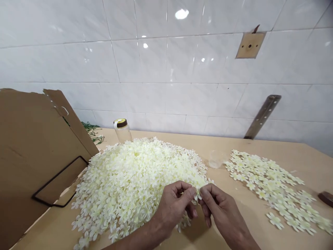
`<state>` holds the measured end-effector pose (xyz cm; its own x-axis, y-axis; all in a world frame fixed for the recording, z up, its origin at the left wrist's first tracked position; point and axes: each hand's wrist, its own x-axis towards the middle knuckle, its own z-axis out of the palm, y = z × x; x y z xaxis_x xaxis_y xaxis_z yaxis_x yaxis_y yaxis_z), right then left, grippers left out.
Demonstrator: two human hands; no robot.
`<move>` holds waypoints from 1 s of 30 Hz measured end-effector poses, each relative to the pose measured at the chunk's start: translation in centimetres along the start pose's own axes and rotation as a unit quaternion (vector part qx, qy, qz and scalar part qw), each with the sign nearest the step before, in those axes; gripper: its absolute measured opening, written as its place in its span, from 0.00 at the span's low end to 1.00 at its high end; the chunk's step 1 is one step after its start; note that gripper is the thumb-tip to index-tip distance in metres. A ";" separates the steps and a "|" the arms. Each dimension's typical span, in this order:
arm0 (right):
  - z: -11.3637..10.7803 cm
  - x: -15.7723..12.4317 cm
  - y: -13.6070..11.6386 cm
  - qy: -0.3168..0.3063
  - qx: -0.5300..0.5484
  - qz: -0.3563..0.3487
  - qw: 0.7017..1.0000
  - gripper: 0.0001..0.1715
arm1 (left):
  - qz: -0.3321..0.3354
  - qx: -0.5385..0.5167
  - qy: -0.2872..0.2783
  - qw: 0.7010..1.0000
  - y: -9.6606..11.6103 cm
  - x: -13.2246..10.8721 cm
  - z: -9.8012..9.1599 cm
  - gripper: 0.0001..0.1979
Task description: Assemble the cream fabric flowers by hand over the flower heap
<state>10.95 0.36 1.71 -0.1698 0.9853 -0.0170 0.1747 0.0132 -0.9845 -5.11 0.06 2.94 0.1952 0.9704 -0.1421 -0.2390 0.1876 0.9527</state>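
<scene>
A big heap of small cream fabric flowers (132, 180) lies on the tan table (249, 225). At the heap's near right edge my left hand (174, 206) and my right hand (220, 208) meet, thumbs and forefingers pinched together on a small clump of flowers (197, 194) between them. More petals show under my left palm. A thinner spread of single flowers (275, 189) lies flat to the right of my hands.
A cardboard box flap (33, 146) stands at the left. A clear bottle with a brown cap (122, 130) and green stems (92, 132) sit behind the heap by the tiled wall. A small clear cup (215, 159) and a dark object (326, 198) are to the right.
</scene>
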 end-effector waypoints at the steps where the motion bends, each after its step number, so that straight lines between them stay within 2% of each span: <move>1: 0.1 -0.1 -0.1 0.011 -0.011 -0.010 1.000 0.26 | -0.002 -0.006 0.002 1.000 0.2 0.0 0.0 0.20; 4: 0.4 -0.2 0.0 0.036 -0.028 -0.037 0.998 0.21 | -0.014 -0.015 0.015 1.000 0.4 0.1 -0.1 0.19; 6: 0.5 -0.3 0.1 0.072 -0.070 -0.099 0.990 0.17 | -0.021 -0.021 0.027 0.999 0.3 0.2 -0.2 0.19; 8: 0.4 -0.3 0.2 0.099 -0.149 -0.199 0.964 0.15 | -0.022 -0.030 0.032 0.999 0.1 0.3 -0.4 0.18; 10: 0.3 -0.2 0.1 0.100 -0.221 -0.294 0.925 0.13 | -0.020 -0.041 0.028 0.999 0.0 0.3 -0.5 0.18; 12: 0.2 0.1 -0.2 0.093 -0.262 -0.347 0.896 0.13 | -0.021 -0.054 0.020 0.998 -0.2 0.3 -0.6 0.19; 15: -0.1 0.7 -1.2 0.083 -0.293 -0.346 0.888 0.12 | -0.028 -0.078 0.010 0.996 -0.1 0.3 -0.7 0.19; 19: -0.5 1.5 -2.7 0.026 -0.297 -0.265 0.917 0.10 | -0.024 -0.086 0.032 0.995 0.2 0.6 -0.9 0.18; 21: -0.5 1.8 -2.9 0.015 -0.295 -0.251 0.922 0.09 | -0.014 -0.071 0.046 0.996 0.3 0.8 -1.0 0.18; 25: -0.2 2.1 -2.2 0.046 -0.307 -0.290 0.905 0.08 | -0.003 -0.036 0.060 0.998 0.3 0.9 -1.1 0.19; 30: 0.1 1.7 -1.2 0.084 -0.320 -0.353 0.875 0.08 | -0.020 -0.045 0.056 0.997 0.0 0.7 -0.7 0.22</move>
<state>10.31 2.03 2.80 -0.3183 0.7035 0.6354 0.6003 0.6684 -0.4393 -5.61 0.89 2.69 0.1007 0.9716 -0.2141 -0.3185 0.2353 0.9182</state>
